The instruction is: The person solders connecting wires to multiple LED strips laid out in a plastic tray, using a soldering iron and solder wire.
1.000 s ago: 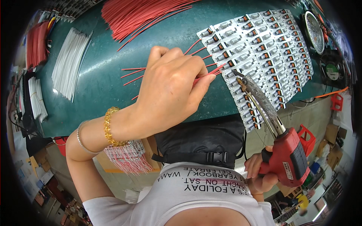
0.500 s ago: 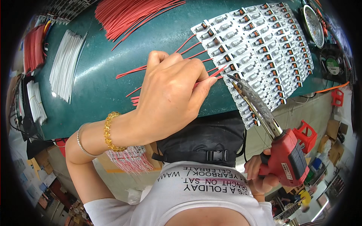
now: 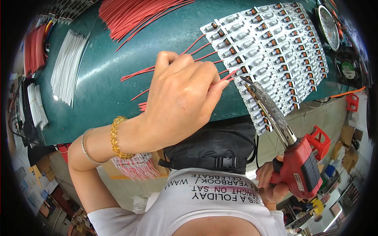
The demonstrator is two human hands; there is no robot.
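Over the green table, my left hand [image 3: 183, 92] is closed on several thin red wires [image 3: 143, 106], pinching one near its end between thumb and forefinger. That wire's tip reaches the near left edge of a panel of white circuit boards [image 3: 252, 51], which carry rows of orange-and-black parts. More red wires run from the panel's left edge under my hand. My right hand [image 3: 271, 183] grips the red handle of a gun-shaped soldering iron [image 3: 301, 167]. Its dark tip [image 3: 244, 79] sits at the board edge, beside the wire end; whether they touch I cannot tell.
A fan of red wires [image 3: 134, 17] lies at the table's far side. White wire bundles [image 3: 69, 67] and another red bundle [image 3: 35, 51] are on the left. A round metal dish [image 3: 328, 27] and a small black fan [image 3: 347, 69] stand right. A red stool [image 3: 318, 142] is below.
The iron's tip has shifted very slightly, staying at the board edge. My left hand and its wires have barely moved.
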